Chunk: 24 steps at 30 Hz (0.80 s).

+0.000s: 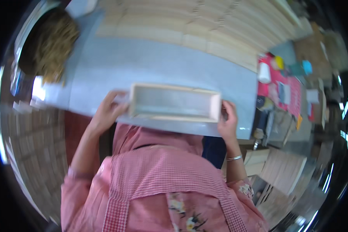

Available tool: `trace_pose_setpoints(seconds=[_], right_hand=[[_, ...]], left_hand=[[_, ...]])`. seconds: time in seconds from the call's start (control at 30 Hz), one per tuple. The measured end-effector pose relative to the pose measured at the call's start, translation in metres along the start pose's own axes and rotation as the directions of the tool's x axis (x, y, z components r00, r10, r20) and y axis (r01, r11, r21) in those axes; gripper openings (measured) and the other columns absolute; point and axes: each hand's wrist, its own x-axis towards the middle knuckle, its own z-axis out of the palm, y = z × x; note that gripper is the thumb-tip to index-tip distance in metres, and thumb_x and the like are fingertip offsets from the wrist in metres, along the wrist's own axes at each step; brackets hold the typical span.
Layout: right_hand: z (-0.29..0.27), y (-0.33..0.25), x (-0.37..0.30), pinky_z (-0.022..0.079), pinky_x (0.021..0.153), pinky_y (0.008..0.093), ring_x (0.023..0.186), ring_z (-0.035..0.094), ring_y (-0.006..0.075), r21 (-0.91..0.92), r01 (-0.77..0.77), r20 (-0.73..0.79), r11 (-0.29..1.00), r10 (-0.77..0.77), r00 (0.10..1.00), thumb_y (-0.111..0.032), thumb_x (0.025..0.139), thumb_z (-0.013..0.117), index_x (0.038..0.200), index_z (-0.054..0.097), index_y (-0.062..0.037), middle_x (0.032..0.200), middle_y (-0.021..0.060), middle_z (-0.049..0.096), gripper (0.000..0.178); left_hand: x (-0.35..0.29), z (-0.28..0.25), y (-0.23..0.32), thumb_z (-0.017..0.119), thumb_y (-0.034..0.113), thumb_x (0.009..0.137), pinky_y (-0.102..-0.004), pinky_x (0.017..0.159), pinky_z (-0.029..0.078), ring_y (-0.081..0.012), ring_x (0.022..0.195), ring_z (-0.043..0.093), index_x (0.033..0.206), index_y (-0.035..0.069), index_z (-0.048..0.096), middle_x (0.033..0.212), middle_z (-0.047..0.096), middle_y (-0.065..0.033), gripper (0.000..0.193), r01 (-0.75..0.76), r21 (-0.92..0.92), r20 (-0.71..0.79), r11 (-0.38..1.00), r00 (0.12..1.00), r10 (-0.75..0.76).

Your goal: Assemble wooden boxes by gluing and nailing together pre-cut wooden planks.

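Close to the front edge of the grey-blue table, from where I look down, lies a long, narrow wooden frame. It is pale, four-sided and thin-walled, much longer than it is deep, with squared corners and a darker streak along the side nearest me. Grey-blue shows inside it, but I cannot tell whether that is a base or the tabletop seen through. Blur softens all its outlines.

My hands are apart from each other and clamped on the frame from its two short ends. My left hand meets the left end with thumb and fingers spread. My right hand curls its fingers against the right end. The frame sits between them, its long sides running left to right; whether it rests on the table or is slightly raised, I cannot tell.

The near long side lies just inside the table's front edge, with my checked apron beyond that. On the far side, a broad stretch of tabletop reaches to the pale wooden strips. More tabletop runs leftward, towards a dark container; to the right, a narrower margin ends near a pink-red cloth.
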Motion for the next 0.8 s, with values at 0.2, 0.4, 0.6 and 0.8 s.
trace_pose_setpoints(seconds=[0.2, 0.4, 0.6, 0.8], right_hand=[[-0.066, 0.024, 0.074, 0.051, 0.082, 0.0359, 0.098, 0.061, 0.0277, -0.267, 0.036, -0.212, 0.963, -0.095, 0.973, -0.002, 0.084, 0.066, 0.125, 0.061, 0.0003, 0.114, 0.0153, 0.062, 0.041], [-0.139, 0.116, 0.17, 0.053, 0.085, 0.0426, 0.098, 0.064, 0.0335, -0.644, -0.259, -0.428, 0.72, -0.059, 0.902, -0.022, 0.087, 0.07, 0.122, 0.061, -0.0002, 0.115, 0.0187, 0.066, 0.041], [-0.134, 0.129, 0.199, 0.053, 0.09, 0.0444, 0.1, 0.067, 0.0379, -0.402, -0.622, -0.528, 0.672, 0.385, 0.757, -0.037, 0.085, 0.075, 0.124, 0.058, 0.0, 0.115, 0.0215, 0.068, 0.057], [-0.15, 0.095, 0.171, 0.054, 0.088, 0.0406, 0.096, 0.068, 0.0322, -0.116, -0.5, -0.717, 0.858, 0.276, 0.64, -0.037, 0.084, 0.079, 0.129, 0.056, 0.0004, 0.114, 0.0214, 0.068, 0.063]], left_hand=[[-0.008, 0.023, 0.003, 0.072, -0.002, 0.088, -0.0324, 0.08, 0.056, -0.0238, 0.096, 0.06, 0.139, 0.007, 0.047, 0.116, 0.053, -0.0144, 0.058, 0.042, -0.275, 0.027, 0.961, 0.999, -0.036], [0.005, 0.023, 0.014, 0.07, -0.007, 0.087, -0.0331, 0.084, 0.057, -0.0244, 0.095, 0.062, 0.139, 0.006, 0.047, 0.112, 0.053, -0.0146, 0.058, 0.125, -0.325, 0.084, 0.937, 0.991, -0.103], [-0.006, 0.025, 0.018, 0.069, -0.007, 0.088, -0.0328, 0.087, 0.057, -0.0237, 0.095, 0.062, 0.139, 0.005, 0.048, 0.112, 0.053, -0.0156, 0.057, 0.15, -0.333, 0.053, 0.931, 0.989, -0.14], [-0.014, 0.045, 0.009, 0.068, 0.001, 0.093, -0.0318, 0.089, 0.056, -0.0233, 0.094, 0.063, 0.143, 0.004, 0.048, 0.111, 0.055, -0.0151, 0.054, 0.111, -0.384, -0.064, 0.917, 0.987, -0.146]])
